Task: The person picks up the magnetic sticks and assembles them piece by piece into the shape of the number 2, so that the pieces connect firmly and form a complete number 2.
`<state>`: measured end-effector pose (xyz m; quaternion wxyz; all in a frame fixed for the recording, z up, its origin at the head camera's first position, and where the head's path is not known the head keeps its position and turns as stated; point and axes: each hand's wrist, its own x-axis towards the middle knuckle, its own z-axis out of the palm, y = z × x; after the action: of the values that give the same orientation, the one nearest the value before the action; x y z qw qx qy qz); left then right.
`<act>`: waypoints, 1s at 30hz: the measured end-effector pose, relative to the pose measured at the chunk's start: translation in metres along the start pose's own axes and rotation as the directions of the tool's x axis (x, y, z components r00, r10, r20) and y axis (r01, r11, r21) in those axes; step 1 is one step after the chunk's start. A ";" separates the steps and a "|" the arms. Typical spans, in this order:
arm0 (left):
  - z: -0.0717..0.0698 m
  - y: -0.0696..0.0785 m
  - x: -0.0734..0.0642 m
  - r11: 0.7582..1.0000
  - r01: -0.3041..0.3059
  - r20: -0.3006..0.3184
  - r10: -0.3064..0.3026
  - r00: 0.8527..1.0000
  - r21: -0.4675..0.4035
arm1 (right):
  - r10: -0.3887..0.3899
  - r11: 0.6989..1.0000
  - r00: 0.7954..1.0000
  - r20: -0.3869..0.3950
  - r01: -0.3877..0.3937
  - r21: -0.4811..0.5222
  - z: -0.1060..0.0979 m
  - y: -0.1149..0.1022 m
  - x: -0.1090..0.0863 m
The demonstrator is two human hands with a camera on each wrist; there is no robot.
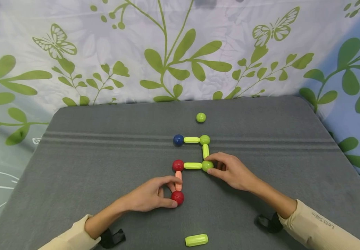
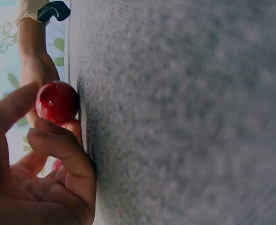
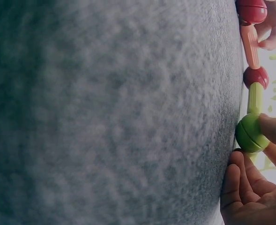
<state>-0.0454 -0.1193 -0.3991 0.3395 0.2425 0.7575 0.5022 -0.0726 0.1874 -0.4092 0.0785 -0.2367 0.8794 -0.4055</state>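
Observation:
A chain of balls and rods lies on the grey table in the head view. My left hand [image 1: 150,195] pinches the near red ball [image 1: 177,198], its index finger against the pink rod [image 1: 178,181]. That rod leads to a second red ball [image 1: 178,165], then a yellow-green rod [image 1: 193,166] runs right to a green ball [image 1: 207,166]. My right hand [image 1: 233,170] holds this green ball between thumb and fingers. Beyond it follow another yellow-green rod [image 1: 206,151], a green ball [image 1: 204,140], a rod [image 1: 191,140] and a dark blue ball [image 1: 178,140].
A loose green ball [image 1: 201,117] sits toward the table's far edge. Near the front lies a separate yellow-green rod [image 1: 197,240]. A leaf-patterned cloth [image 1: 105,52] hangs behind the grey table [image 1: 89,166].

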 end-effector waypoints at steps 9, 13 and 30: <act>0.003 0.002 0.003 0.991 -0.019 0.002 0.019 1.000 0.130 | -0.005 1.000 1.000 0.005 0.004 0.006 0.002 0.002 -0.002; 0.004 0.003 0.005 0.984 -0.026 0.002 0.026 1.000 0.177 | -0.007 1.000 1.000 0.001 0.007 0.004 0.001 0.002 -0.002; 0.002 0.003 0.006 0.994 -0.031 -0.031 0.034 0.999 0.109 | 0.004 1.000 1.000 -0.004 -0.004 0.010 0.001 0.003 -0.001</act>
<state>-0.0475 -0.1125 -0.3982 0.3050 0.2645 0.7852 0.4696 -0.0724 0.1891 -0.4122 0.0789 -0.2340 0.8780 -0.4101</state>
